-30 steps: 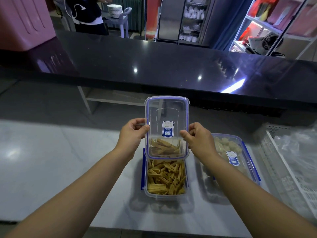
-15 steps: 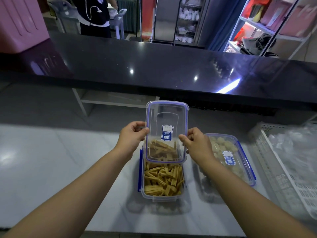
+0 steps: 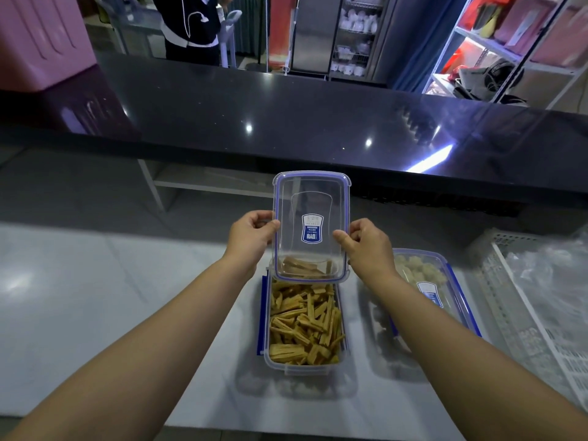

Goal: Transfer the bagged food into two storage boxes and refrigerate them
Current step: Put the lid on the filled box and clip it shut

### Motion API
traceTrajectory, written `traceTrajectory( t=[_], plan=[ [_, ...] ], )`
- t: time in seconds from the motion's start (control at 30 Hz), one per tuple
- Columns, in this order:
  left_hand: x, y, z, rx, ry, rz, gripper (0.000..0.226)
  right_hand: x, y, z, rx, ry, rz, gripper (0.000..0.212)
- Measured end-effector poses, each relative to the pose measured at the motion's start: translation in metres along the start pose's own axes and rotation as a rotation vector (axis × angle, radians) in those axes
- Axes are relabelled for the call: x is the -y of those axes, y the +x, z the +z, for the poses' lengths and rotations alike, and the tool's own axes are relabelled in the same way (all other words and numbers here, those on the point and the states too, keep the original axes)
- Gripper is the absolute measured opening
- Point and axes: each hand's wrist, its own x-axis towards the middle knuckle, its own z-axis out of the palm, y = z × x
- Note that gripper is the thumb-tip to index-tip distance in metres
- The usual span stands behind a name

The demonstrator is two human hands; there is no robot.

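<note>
The left hand [image 3: 251,238] and right hand [image 3: 366,246] each pinch a long side of a clear, blue-rimmed lid [image 3: 311,198] at the centre of the frame, thumbs on the near face and fingers curled round the edges. The lid is tilted up, its blue label facing the camera. Its lower edge sits over the far end of the open storage box [image 3: 262,313]; whether that edge touches the box rim cannot be told. The box stands below the lid in the lower centre, filled with yellow-brown food strips [image 3: 305,326], and a blue latch hangs down its left side. Just right of it, partly behind the right forearm, a second storage box [image 3: 463,300] stands with its lid on and pale chunks [image 3: 416,272] inside. Both boxes rest on a pale grey-white countertop [image 3: 79,297]. At the right edge lies a white perforated basket [image 3: 521,316] with crumpled clear plastic [image 3: 550,281] in it. A glossy black counter [image 3: 286,116] runs across the frame beyond the hands. Behind it a person in dark clothes [image 3: 191,23] stands at upper left, and a shelf unit [image 3: 509,49] fills the upper right.
</note>
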Motion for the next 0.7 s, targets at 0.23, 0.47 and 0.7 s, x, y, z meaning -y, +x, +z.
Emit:
traceTrajectory(
  t=[0.23, 0.47, 0.7],
  plan=[
    [0.01, -0.03, -0.019, 0.04, 0.049, -0.075, 0.013, -0.007, -0.024, -0.002, 0.161, 0.038, 0.099, 0.031],
    [0.053, -0.078, -0.032, 0.021, 0.112, -0.195, 0.01, -0.023, -0.071, 0.002, 0.249, -0.185, 0.014, 0.036],
    [0.059, -0.086, -0.028, -0.031, 0.196, -0.177, 0.013, -0.031, -0.085, 0.004, 0.21, -0.249, -0.011, 0.042]
  ],
)
